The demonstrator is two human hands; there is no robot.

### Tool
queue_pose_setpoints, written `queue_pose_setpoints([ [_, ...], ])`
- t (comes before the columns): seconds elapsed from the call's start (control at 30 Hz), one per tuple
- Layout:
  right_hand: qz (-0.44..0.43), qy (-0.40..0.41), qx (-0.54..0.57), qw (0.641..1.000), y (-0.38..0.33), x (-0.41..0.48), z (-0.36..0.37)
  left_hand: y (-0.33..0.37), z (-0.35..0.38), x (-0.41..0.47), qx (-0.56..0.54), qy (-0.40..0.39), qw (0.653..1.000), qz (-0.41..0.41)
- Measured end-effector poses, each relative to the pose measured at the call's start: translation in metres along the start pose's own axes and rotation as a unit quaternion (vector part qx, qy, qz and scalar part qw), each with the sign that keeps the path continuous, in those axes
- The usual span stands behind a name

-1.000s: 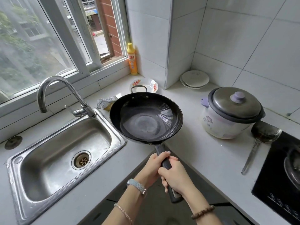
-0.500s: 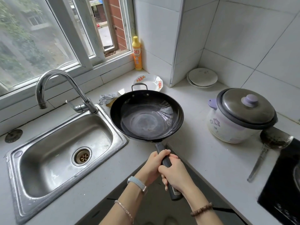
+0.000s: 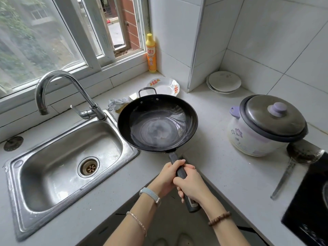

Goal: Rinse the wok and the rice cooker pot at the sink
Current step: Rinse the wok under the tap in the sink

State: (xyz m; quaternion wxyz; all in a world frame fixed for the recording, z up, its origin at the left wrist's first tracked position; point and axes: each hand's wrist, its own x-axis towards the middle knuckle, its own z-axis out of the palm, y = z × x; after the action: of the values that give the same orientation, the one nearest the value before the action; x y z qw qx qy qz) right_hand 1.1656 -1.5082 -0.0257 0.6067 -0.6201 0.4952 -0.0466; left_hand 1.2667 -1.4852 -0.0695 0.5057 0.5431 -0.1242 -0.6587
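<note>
A black wok [image 3: 157,121] is held level above the counter, its left rim over the right edge of the steel sink [image 3: 58,194]. Both hands grip its long dark handle: my left hand [image 3: 168,176] nearer the pan, my right hand [image 3: 192,185] just behind it. A wet film shines on the wok's bottom. The white rice cooker [image 3: 255,137] with a purple-knobbed metal lid stands on the counter at the right; its inner pot is hidden. The curved tap [image 3: 53,80] behind the sink runs no water.
A yellow detergent bottle [image 3: 151,52] stands in the window corner. A patterned dish [image 3: 164,85] and a scrubbing cloth [image 3: 119,102] lie behind the wok. Stacked plates [image 3: 224,82] sit in the wall corner. A metal ladle [image 3: 294,164] lies by the black induction hob [image 3: 308,206].
The wok has shifted slightly left toward the sink, both hands keeping their grip on the handle. The view has also turned a little to the left.
</note>
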Motion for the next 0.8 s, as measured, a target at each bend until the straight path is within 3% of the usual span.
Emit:
queue_pose_setpoints([
  [0.33,0.034,-0.019,-0.036,0.999,0.023,0.013,-0.043,-0.009,0.03,0.018,-0.029,-0.03,0.999,-0.025],
  [0.57,-0.001,0.05,-0.023,0.998,0.051,0.016,-0.052,-0.02,0.034,0.033,-0.039,-0.017,0.999,-0.031],
  [0.8,-0.006,0.066,-0.028,0.997,0.07,0.025,-0.045,-0.032,0.028,0.04,-0.07,0.0,0.997,-0.024],
])
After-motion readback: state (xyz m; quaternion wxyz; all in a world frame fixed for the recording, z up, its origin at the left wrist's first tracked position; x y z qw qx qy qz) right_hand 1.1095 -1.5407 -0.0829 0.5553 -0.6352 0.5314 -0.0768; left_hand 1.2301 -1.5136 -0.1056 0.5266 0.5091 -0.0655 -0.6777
